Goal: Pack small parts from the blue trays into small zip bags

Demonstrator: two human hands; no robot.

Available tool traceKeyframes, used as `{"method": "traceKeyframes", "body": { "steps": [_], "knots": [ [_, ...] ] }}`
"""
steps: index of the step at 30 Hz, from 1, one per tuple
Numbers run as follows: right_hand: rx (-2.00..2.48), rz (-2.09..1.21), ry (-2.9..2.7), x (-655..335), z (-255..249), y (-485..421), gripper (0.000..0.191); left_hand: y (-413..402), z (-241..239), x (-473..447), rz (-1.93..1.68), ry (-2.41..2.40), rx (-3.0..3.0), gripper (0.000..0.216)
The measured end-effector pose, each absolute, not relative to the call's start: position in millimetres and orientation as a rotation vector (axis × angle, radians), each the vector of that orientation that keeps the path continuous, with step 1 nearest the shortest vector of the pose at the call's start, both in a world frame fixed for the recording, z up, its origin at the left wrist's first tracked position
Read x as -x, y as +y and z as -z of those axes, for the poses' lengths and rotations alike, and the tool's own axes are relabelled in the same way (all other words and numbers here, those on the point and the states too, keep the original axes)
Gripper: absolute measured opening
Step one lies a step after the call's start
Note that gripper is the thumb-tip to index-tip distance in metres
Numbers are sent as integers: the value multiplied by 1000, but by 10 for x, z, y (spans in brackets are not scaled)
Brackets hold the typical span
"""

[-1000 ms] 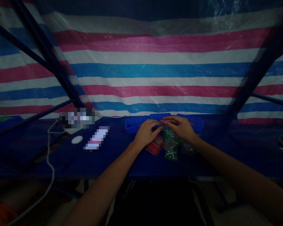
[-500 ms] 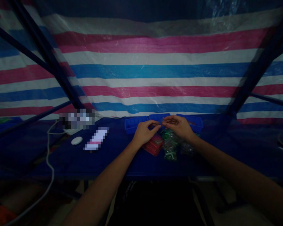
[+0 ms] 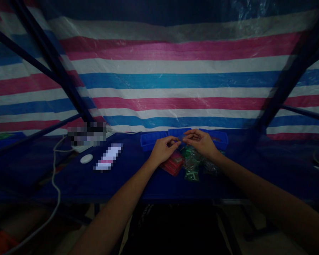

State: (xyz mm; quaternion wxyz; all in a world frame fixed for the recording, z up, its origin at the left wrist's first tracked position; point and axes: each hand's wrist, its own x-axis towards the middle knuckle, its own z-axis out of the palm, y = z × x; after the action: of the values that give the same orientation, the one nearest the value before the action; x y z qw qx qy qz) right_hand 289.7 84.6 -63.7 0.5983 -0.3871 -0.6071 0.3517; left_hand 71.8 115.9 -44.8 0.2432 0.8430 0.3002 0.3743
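Close together over the table, my left hand (image 3: 164, 148) and my right hand (image 3: 200, 142) both have fingers and thumb pinched. Something small and see-through shows between the fingertips, too dim to name. Just below my left hand lies a stack of red flat packets (image 3: 172, 164). Clear bags with green contents (image 3: 191, 164) rest between and under the hands. Below my right wrist is another clear bag with darker contents (image 3: 211, 167), partly hidden by the forearm. Behind the hands stand a left blue bin (image 3: 149, 141), a middle blue bin (image 3: 178, 132) and a right blue bin (image 3: 220, 141).
On the blue table (image 3: 122, 187), a phone-shaped blurred-out object (image 3: 109, 156) and a white oval object (image 3: 86, 158) lie to the left. A white power strip (image 3: 82, 146) with a cable (image 3: 54, 173) sits behind them. Blue frame poles and a striped sheet (image 3: 162, 81) enclose the back.
Both hands stay almost in place, with only a slight shift of the right hand's fingers. The bags, packets and bins have not moved noticeably.
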Motion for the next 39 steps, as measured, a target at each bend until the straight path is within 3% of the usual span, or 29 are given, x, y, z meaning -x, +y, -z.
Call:
{"method": "traceKeyframes", "body": {
  "steps": [5, 13, 20, 29, 34, 39],
  "knots": [
    [885, -757, -1461, -2877, 661, 845, 38, 1163, 465, -726, -1029, 715, -2182, 30],
    [956, -345, -1767, -2839, 577, 702, 25, 1199, 461, -714, -1145, 707, -2118, 27],
    [994, -421, -1633, -2833, 614, 744, 33, 1231, 508, -738, -1191, 777, -2107, 17],
    [939, -642, -1614, -2833, 666, 790, 33, 1129, 462, -734, -1065, 767, -2144, 30],
    [963, -613, -1575, -2843, 640, 798, 33, 1125, 449, -743, -1109, 758, -2261, 42],
    [992, -462, -1520, -2875, 619, 799, 27, 1131, 432, -728, -1230, 847, -2423, 31]
  ]
}}
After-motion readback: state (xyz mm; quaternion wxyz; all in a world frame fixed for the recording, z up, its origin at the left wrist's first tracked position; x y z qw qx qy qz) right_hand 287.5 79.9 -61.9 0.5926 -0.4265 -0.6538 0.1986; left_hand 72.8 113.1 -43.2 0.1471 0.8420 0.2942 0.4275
